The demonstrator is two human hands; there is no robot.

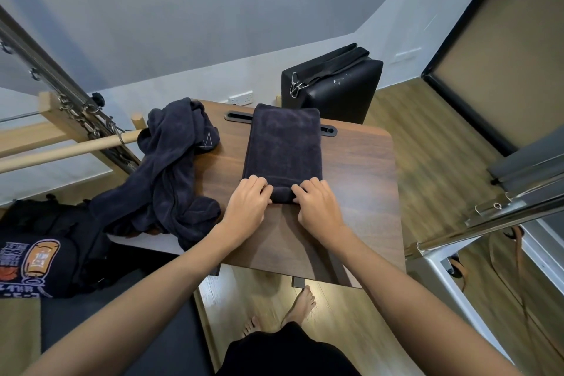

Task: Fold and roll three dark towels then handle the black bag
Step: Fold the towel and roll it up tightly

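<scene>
A dark towel [283, 143], folded into a long strip, lies on the wooden table [360, 180] and runs away from me. Its near end is turned up into a small roll. My left hand [248, 203] grips the left side of that roll with curled fingers. My right hand [314, 203] grips the right side the same way. A heap of crumpled dark towels [164, 174] lies on the table's left part and hangs over its edge. A black bag [42, 235] with a printed dark cloth on it sits at the far left, below the table.
A black padded box [338, 85] with a strap and metal clips stands behind the table. A wooden bar [61, 149] and a metal frame with springs are on the left. Chrome rails [488, 223] cross on the right. My bare feet [302, 305] stand on the wooden floor.
</scene>
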